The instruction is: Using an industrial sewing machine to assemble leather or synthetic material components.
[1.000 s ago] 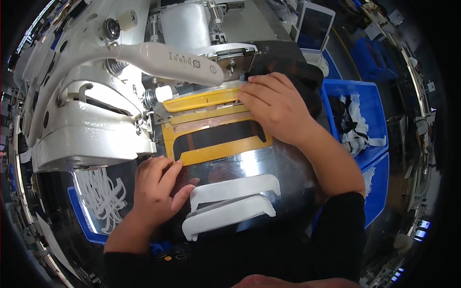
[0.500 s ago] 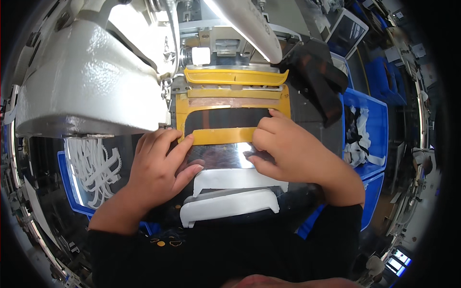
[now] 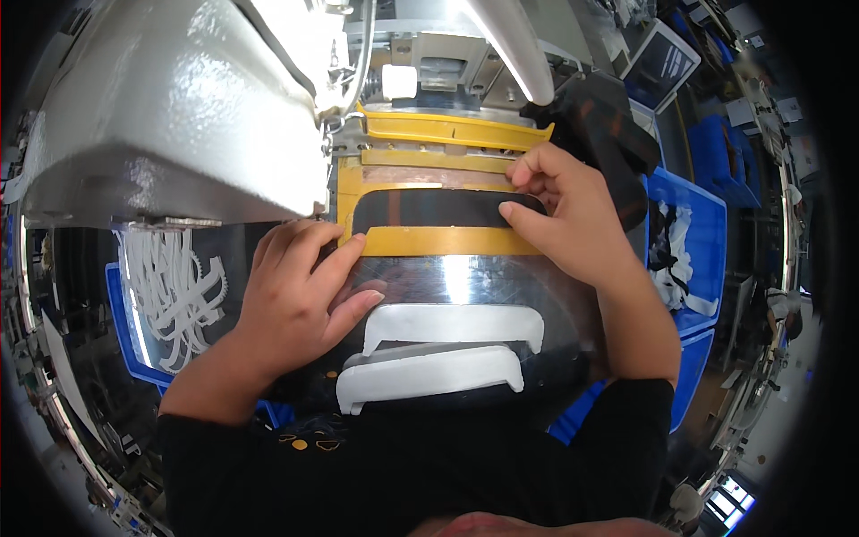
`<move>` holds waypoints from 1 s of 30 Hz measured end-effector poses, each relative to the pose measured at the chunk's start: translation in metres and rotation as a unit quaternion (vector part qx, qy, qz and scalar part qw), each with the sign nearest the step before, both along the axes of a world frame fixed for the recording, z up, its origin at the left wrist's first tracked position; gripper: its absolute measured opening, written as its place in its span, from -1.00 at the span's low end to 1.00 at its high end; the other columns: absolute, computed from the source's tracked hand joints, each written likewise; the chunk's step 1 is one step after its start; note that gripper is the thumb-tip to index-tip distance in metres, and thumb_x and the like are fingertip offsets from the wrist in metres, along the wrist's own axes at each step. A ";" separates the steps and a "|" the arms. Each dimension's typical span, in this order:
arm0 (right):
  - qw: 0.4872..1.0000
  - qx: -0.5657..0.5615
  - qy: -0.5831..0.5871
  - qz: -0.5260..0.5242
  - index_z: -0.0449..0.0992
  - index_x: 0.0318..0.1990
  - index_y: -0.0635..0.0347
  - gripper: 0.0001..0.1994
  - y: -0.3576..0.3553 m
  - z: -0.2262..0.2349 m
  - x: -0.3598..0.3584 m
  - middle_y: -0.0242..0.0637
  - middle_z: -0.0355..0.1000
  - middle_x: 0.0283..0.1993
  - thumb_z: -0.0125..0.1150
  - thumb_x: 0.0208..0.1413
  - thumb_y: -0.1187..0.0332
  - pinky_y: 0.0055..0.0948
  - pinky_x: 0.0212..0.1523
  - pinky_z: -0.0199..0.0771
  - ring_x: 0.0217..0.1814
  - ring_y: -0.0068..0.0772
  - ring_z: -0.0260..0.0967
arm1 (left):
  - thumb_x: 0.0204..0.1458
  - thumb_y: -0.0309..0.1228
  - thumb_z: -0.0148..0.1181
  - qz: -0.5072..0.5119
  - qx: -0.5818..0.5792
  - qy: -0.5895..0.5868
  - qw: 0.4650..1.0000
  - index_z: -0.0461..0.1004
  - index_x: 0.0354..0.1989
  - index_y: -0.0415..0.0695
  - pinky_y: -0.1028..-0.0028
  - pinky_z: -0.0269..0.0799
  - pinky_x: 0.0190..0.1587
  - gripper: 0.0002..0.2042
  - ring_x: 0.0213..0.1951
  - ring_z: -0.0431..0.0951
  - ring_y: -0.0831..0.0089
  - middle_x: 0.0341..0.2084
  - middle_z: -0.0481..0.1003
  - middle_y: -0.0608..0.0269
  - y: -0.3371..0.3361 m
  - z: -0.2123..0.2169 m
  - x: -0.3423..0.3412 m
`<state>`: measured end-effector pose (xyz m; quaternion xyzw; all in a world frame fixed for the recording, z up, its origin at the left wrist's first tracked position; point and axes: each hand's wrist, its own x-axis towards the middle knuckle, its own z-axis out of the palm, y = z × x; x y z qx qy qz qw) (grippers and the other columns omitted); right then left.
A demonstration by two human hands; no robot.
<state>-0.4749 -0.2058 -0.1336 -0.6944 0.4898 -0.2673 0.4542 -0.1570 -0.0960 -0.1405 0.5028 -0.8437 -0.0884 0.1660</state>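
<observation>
A yellow frame (image 3: 447, 241) lies on the machine's shiny metal plate, with a dark panel (image 3: 429, 209) showing in its long opening. At the frame's left end, my left hand (image 3: 300, 282) rests with fingers stretched out, index fingertip on the corner and thumb apart over the plate. My right hand (image 3: 577, 206) is over the frame's right end, thumb at the dark panel's edge and bent fingers farther back, with a gap between them. Part of that end is hidden beneath it. Two white curved strips (image 3: 455, 324) with bent ends lie nearer me, apart from both hands.
A big white sewing machine head (image 3: 170, 125) stands at left, close to my left hand. Behind the frame is a raised yellow bar (image 3: 456, 131). White strips (image 3: 165, 291) hang over a blue bin at left. Another blue bin (image 3: 707, 242) with fabric scraps stands at right.
My right hand has moved back and to the right, from the frame's near bar to its right end. My left hand stays at the left corner. The whole view has shifted slightly.
</observation>
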 end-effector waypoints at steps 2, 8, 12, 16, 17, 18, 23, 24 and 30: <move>0.998 0.010 0.054 -0.008 0.53 -0.22 0.25 -0.82 0.000 0.007 -0.001 -0.23 0.56 -0.24 0.44 0.08 0.57 -0.45 -0.14 0.56 -0.22 -0.42 0.54 | 0.05 -0.20 0.54 -0.001 -0.005 0.010 1.000 0.63 0.16 -0.29 0.09 0.44 0.24 -0.45 0.12 0.53 0.02 0.08 0.54 -0.02 -0.002 0.000 0.000; 0.992 -0.127 -0.012 0.009 0.61 -0.23 0.27 -0.88 0.019 0.030 -0.008 -0.26 0.62 -0.33 0.42 0.14 0.63 -0.48 -0.17 0.57 -0.29 -0.40 0.61 | 0.11 -0.13 0.52 0.019 -0.055 0.055 0.997 0.56 0.24 -0.32 0.11 0.48 0.24 -0.38 0.11 0.57 0.00 0.08 0.56 -0.05 -0.001 -0.003 0.000; 0.962 -0.216 -0.081 0.148 0.63 -0.25 0.26 -0.85 0.034 0.050 -0.013 -0.22 0.67 -0.26 0.42 0.08 0.68 -0.49 -0.16 0.58 -0.24 -0.35 0.64 | 0.17 -0.13 0.49 0.032 -0.063 0.174 0.982 0.46 0.32 -0.34 0.21 0.56 0.14 -0.33 0.05 0.61 -0.02 0.05 0.57 -0.12 0.005 -0.004 -0.001; 0.946 -0.240 -0.119 0.185 0.62 -0.22 0.22 -0.82 0.043 0.041 -0.026 -0.16 0.66 -0.18 0.40 0.08 0.68 -0.48 -0.14 0.57 -0.18 -0.34 0.62 | 0.31 -0.32 0.39 0.004 0.069 0.324 0.944 0.60 0.14 -0.23 0.41 0.56 -0.20 -0.67 -0.22 0.70 0.30 -0.18 0.67 0.07 0.008 0.003 -0.002; 0.953 -0.229 -0.129 0.153 0.61 -0.20 0.22 -0.82 0.043 0.036 -0.028 -0.15 0.64 -0.15 0.40 0.09 0.67 -0.48 -0.11 0.55 -0.17 -0.35 0.60 | 0.33 -0.38 0.35 -0.011 0.089 0.336 0.938 0.63 0.07 -0.20 0.45 0.52 -0.27 -0.77 -0.30 0.69 0.37 -0.25 0.67 0.14 0.009 0.006 -0.002; 0.955 -0.217 -0.153 0.130 0.60 -0.18 0.22 -0.83 0.041 0.026 -0.030 -0.16 0.62 -0.13 0.41 0.11 0.64 -0.48 -0.07 0.53 -0.17 -0.37 0.57 | 0.34 -0.46 0.31 0.008 0.071 0.364 0.929 0.64 -0.04 -0.21 0.47 0.49 -0.32 -0.88 -0.37 0.64 0.45 -0.28 0.65 0.16 0.012 0.010 -0.006; 0.976 -0.115 -0.147 0.109 0.59 -0.12 0.27 -0.90 0.022 -0.003 -0.031 -0.22 0.54 -0.14 0.33 0.27 0.47 -0.50 -0.04 0.43 -0.18 -0.47 0.48 | 0.43 -0.45 0.16 0.178 0.087 0.305 0.932 0.62 -0.06 -0.17 0.44 0.53 -0.17 -0.88 -0.24 0.65 0.48 -0.29 0.62 0.27 0.049 0.051 0.043; 0.978 -0.112 -0.143 0.102 0.59 -0.12 0.28 -0.90 0.020 -0.008 -0.026 -0.28 0.52 -0.19 0.29 0.31 0.45 -0.52 -0.09 0.39 -0.19 -0.54 0.45 | 0.38 -0.49 0.17 0.260 0.105 0.363 0.889 0.60 -0.08 -0.18 0.39 0.52 -0.19 -0.90 -0.28 0.60 0.45 -0.32 0.60 0.22 0.065 0.048 0.062; 0.988 -0.089 -0.084 0.092 0.58 -0.23 0.28 -0.89 0.017 -0.018 -0.019 -0.40 0.51 -0.30 0.33 0.28 0.41 -0.56 -0.14 0.36 -0.25 -0.61 0.38 | 0.50 -0.32 0.11 0.453 -0.087 0.392 0.796 0.59 -0.06 -0.19 0.54 0.41 -0.07 -0.79 -0.20 0.49 0.64 -0.29 0.54 0.43 0.178 0.029 0.249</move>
